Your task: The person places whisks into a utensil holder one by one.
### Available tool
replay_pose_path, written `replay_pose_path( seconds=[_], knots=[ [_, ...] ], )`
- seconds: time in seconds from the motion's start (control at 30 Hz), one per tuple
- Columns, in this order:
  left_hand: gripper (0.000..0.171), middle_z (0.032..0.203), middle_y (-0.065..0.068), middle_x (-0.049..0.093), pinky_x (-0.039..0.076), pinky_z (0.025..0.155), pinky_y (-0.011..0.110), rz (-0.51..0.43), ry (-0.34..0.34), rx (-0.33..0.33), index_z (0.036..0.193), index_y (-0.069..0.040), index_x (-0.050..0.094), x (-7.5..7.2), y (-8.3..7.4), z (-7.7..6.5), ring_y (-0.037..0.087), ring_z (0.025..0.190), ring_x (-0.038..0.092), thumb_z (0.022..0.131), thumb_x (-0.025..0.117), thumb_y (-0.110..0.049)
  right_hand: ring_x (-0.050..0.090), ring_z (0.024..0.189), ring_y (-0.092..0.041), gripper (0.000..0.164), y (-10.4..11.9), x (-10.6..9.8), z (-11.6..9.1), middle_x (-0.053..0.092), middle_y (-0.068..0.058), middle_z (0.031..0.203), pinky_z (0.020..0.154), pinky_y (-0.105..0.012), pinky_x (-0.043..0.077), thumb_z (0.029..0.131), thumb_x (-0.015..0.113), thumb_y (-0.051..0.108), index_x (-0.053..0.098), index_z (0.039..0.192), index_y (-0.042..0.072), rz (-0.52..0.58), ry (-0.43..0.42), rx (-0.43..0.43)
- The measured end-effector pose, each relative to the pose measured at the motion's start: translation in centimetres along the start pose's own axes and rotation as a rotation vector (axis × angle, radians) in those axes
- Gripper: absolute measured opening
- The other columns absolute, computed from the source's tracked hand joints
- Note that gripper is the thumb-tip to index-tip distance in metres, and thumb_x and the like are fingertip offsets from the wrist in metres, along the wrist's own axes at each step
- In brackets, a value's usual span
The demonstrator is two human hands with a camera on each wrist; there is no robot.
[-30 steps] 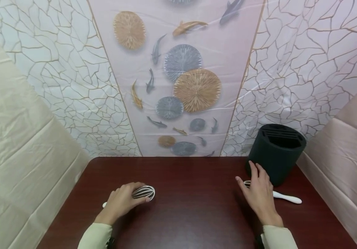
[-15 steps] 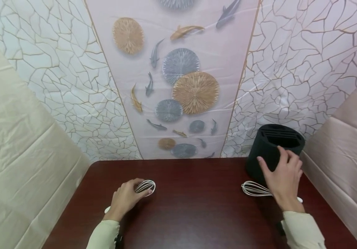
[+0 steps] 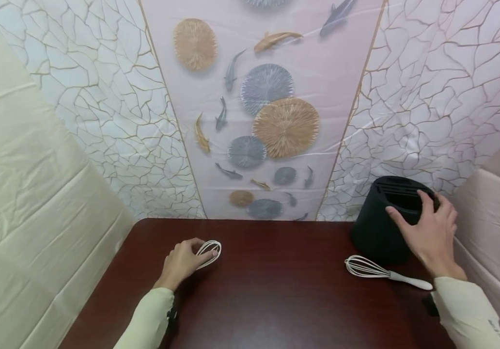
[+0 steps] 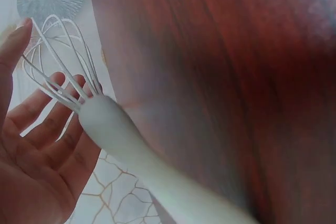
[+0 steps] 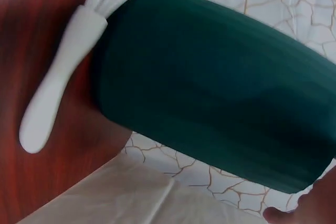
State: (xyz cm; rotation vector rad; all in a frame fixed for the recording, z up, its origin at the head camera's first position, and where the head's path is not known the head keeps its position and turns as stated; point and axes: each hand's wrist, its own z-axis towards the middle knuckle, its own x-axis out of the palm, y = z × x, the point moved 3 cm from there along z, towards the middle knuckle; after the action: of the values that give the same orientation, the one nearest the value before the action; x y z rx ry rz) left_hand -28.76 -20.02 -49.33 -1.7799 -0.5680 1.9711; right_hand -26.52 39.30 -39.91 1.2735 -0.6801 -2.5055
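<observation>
My left hand (image 3: 182, 264) pinches a white whisk (image 3: 210, 253) by its wire loops, between thumb and fingers. In the left wrist view the whisk's pale handle (image 4: 123, 140) slants away from the palm toward the lower right; in the head view that handle is hidden behind the hand. At the right, my right hand (image 3: 435, 232) is at the top of a dark green knife block (image 3: 378, 228), thumb and fingers spread and loosely bent over its rim. In the right wrist view only a bit of that hand (image 5: 312, 208) shows, at the block's top end.
A second white whisk (image 3: 369, 268) lies on the reddish-brown table (image 3: 272, 286) against the foot of the knife block, handle to the right. Patterned cloth (image 3: 272, 145) hangs behind the table, and beige cloth panels (image 3: 36, 203) close in both sides.
My right hand has moved right and up, from over the lying whisk to the knife block's rim, uncovering that whisk. My left hand has shifted slightly forward with its whisk.
</observation>
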Motion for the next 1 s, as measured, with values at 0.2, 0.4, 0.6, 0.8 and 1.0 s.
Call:
replay_pose_path(
  seconds=[0.2, 0.4, 0.6, 0.8, 1.0],
  knots=[
    [0.057, 0.096, 0.003, 0.075, 0.055, 0.072, 0.041, -0.106, 0.030, -0.026, 0.114, -0.010, 0.076, 0.1, 0.1, 1.4, 0.017, 0.081, 0.067, 0.087, 0.081, -0.060, 0.009, 0.152, -0.061, 0.089, -1.8, -0.7, 2.5, 0.000, -0.034, 0.170, 0.114, -0.080, 0.017, 0.106, 0.055, 0.054, 0.017, 0.168, 0.002, 0.078, 0.125, -0.001],
    [0.059, 0.110, 0.017, 0.072, 0.062, 0.061, 0.041, -0.323, 0.079, -0.131, 0.117, 0.000, 0.070, 0.7, 1.3, 1.8, 0.022, 0.073, 0.072, 0.091, 0.080, -0.052, 0.015, 0.147, -0.067, 0.092, -2.9, -0.8, 3.4, -0.009, -0.032, 0.171, 0.111, -0.083, 0.016, 0.106, 0.057, 0.051, 0.009, 0.169, 0.005, 0.091, 0.240, -0.019],
    [0.057, 0.101, 0.018, 0.069, 0.062, 0.057, 0.040, -0.379, 0.088, -0.242, 0.119, 0.004, 0.066, 1.3, 2.4, 1.4, 0.023, 0.065, 0.073, 0.096, 0.077, -0.047, 0.010, 0.149, -0.067, 0.107, -3.8, -0.6, 3.4, -0.009, -0.035, 0.170, 0.109, -0.084, 0.018, 0.100, 0.065, 0.055, 0.001, 0.168, 0.001, 0.056, 0.293, -0.016],
    [0.060, 0.087, 0.012, 0.070, 0.060, 0.055, 0.038, -0.283, 0.076, -0.261, 0.120, 0.004, 0.069, 1.9, 3.1, 1.2, 0.020, 0.059, 0.071, 0.097, 0.074, -0.052, 0.008, 0.152, -0.062, 0.111, -4.3, -0.5, 3.7, -0.002, -0.039, 0.168, 0.115, -0.080, 0.016, 0.099, 0.067, 0.054, 0.005, 0.164, -0.010, 0.045, 0.294, -0.031],
    [0.075, 0.104, 0.014, 0.072, 0.056, 0.070, 0.051, -0.057, 0.048, -0.229, 0.131, -0.001, 0.064, 1.5, 2.0, 1.5, 0.030, 0.079, 0.069, 0.094, 0.068, -0.066, 0.006, 0.154, -0.060, 0.110, -4.6, -0.5, 3.9, -0.001, -0.035, 0.171, 0.114, -0.080, 0.015, 0.099, 0.068, 0.054, 0.005, 0.165, -0.008, 0.041, 0.308, -0.051]
  ],
)
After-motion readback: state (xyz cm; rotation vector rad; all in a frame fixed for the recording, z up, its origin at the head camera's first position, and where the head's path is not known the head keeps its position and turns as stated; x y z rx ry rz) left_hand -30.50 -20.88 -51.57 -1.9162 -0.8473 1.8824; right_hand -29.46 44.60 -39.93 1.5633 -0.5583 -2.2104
